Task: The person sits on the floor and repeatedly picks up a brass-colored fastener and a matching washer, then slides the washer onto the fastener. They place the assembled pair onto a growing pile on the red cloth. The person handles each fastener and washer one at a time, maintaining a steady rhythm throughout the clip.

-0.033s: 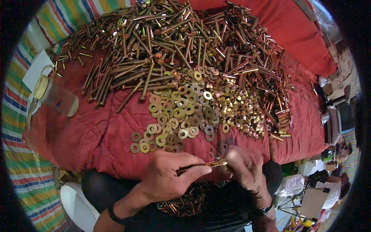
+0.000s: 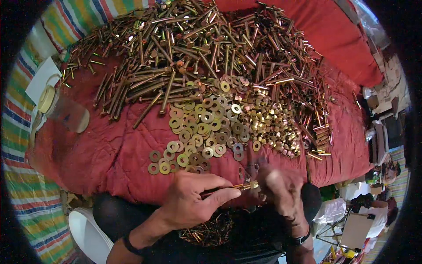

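My left hand (image 2: 198, 198) pinches a brass-coloured bolt (image 2: 215, 191) between thumb and fingers, its tip pointing right. On that tip sits a shiny gold nut (image 2: 251, 185). Just right of the nut is my right hand (image 2: 281, 189), its fingers smeared by motion, so their grip cannot be made out. Ahead of my hands lies a spread of flat washers (image 2: 203, 128). Beside them, to the right, is a heap of small gold nuts (image 2: 274, 121). Long bolts (image 2: 176, 48) form a big pile behind both.
A red padded cloth (image 2: 110, 149) covers the work surface. At left stands a clear jar (image 2: 66, 110) with a yellowish lid. More metal parts (image 2: 209, 231) lie in my lap. A white plastic stool (image 2: 88, 233) is at lower left, and metal sleeves (image 2: 323, 132) lie at right.
My right hand has shifted slightly right, away from the nut, showing a bit more of it. My left hand and the bolt stay in place.
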